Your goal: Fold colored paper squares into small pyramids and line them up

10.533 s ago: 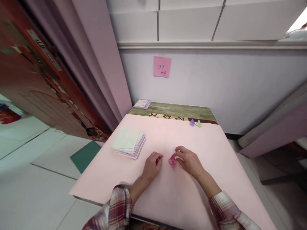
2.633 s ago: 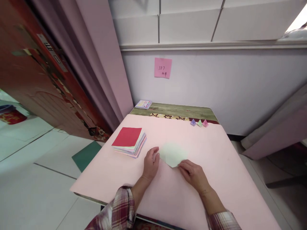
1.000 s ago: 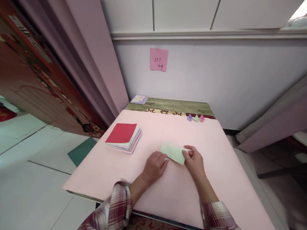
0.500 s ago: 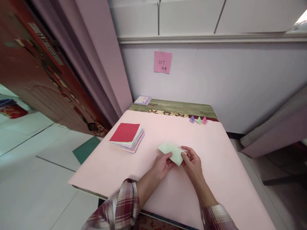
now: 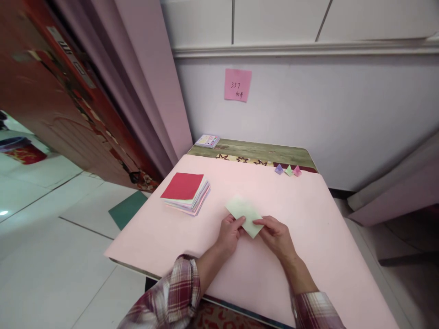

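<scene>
By the fingers of the left hand (image 5: pixel 229 236), which are closed with almost no opening, a sheet of pale green paper (image 5: pixel 243 210) is held: the thumb is laid on top and the other fingers are bent underneath. By the right hand (image 5: pixel 276 234) the right edge of the same sheet is held, with the fingertips brought close together; how the thumb is placed there cannot be told.

For this handling to be done well, the paper should be pinched lightly, so that no unwanted crease is pressed into it. It would be better if the edges were lined up by both hands before any pressure is given, and if one hand were kept steady while the other is adjusted.

The paper is placed between the two hands, and its larger part is extended beyond the fingertips, away from the body. Its near corner is pointed toward the person, in the gap between the hands. Whether its far edge is touched to the pink cover (image 5: pixel 254 278) of the table (image 5: pixel 267 148) cannot be told. Farther to the left, a stack of paper (image 5: pixel 183 186) is topped by a red sheet.
</scene>
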{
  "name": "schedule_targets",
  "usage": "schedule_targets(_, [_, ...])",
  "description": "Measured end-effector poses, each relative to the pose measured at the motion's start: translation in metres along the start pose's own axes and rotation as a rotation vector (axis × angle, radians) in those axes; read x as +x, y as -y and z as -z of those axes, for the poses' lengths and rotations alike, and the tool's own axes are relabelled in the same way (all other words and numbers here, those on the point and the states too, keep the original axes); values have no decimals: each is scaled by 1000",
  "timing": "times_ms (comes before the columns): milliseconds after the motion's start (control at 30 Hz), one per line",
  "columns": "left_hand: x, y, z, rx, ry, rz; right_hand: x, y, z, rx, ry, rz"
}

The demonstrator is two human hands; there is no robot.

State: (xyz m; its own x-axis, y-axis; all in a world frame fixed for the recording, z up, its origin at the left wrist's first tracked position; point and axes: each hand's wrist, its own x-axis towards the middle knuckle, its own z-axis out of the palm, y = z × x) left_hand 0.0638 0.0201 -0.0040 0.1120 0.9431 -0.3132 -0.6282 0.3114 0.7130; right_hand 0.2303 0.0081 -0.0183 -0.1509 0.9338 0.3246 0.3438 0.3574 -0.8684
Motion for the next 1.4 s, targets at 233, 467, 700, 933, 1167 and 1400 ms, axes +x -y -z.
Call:
schedule_targets(233, [-1, 1, 5, -17, 40, -6, -1, -5, -3, 11, -47, -31])
schedule_targets(467, [-2, -1, 7, 7, 86, 7, -2, -2, -6, 131, -184, -164])
schedule_targets(700, [-2, 0, 8, 39, 105, 23, 2, -2, -14, 368, -349, -390])
schedule_targets(933, [-6, 3, 1, 154, 86, -28, 2, 1, -20, 477, -387, -414])
schedule_targets(1167, [-1, 9, 1, 99, -9, -79, 2, 10, -17, 433, -285, -349])
schedule_targets(1400, [-2, -3, 5, 10, 105, -3, 2, 8, -7, 286, -284, -166])
